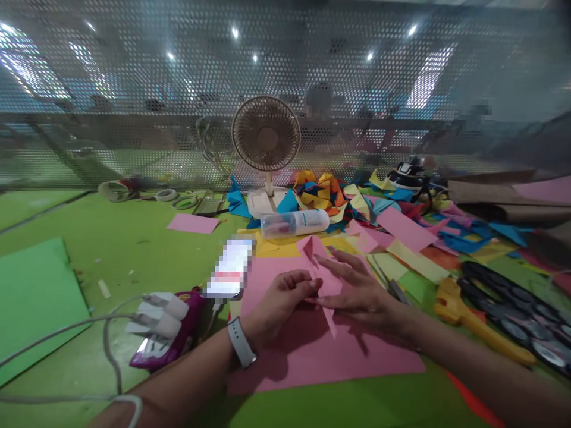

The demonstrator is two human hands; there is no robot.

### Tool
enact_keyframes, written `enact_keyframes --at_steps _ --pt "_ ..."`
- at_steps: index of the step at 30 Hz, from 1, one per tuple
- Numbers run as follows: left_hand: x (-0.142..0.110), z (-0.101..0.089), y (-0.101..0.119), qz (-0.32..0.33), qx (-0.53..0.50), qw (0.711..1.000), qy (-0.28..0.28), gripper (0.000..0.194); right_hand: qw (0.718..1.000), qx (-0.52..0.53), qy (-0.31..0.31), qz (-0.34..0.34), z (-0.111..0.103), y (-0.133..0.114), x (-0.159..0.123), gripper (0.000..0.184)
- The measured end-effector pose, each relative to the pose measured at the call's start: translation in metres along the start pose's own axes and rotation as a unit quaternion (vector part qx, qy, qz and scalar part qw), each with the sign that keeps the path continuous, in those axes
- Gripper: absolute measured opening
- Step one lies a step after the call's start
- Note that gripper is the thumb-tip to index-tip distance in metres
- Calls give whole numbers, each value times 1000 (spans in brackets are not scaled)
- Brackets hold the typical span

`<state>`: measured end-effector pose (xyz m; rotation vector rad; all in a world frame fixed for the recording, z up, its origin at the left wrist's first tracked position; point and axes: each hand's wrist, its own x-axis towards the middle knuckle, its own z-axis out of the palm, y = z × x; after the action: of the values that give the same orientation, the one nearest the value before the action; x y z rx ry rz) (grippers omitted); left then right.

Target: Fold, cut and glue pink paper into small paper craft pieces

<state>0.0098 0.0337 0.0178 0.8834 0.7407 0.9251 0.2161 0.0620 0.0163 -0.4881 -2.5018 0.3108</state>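
Observation:
A folded piece of pink paper is held up between my two hands, with a pointed flap at its top and a narrow tip hanging below. My left hand pinches its left edge between thumb and curled fingers. On the other side my right hand grips the same paper, its long fingers laid across the face and the thumb lower down. Beneath both hands lies a large flat pink sheet. A grey wristband circles my left wrist.
Left of the sheet are a lit phone and a purple power strip with white plugs and cables. A clear bottle and a small fan stand beyond. Folded coloured papers, a yellow-handled tool and a black holed tray lie rightward.

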Motion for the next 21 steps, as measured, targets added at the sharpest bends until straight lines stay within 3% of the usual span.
enact_keyframes --at_steps 10,15,21 --pt "1 3 -6 15 8 1000 24 28 967 172 10 186 10 -4 3 18" --pt "-1 4 -10 20 -8 1000 14 23 960 139 47 239 12 -16 7 27" --pt "-3 5 -13 8 -51 999 0 14 963 89 40 249 11 -16 8 28"
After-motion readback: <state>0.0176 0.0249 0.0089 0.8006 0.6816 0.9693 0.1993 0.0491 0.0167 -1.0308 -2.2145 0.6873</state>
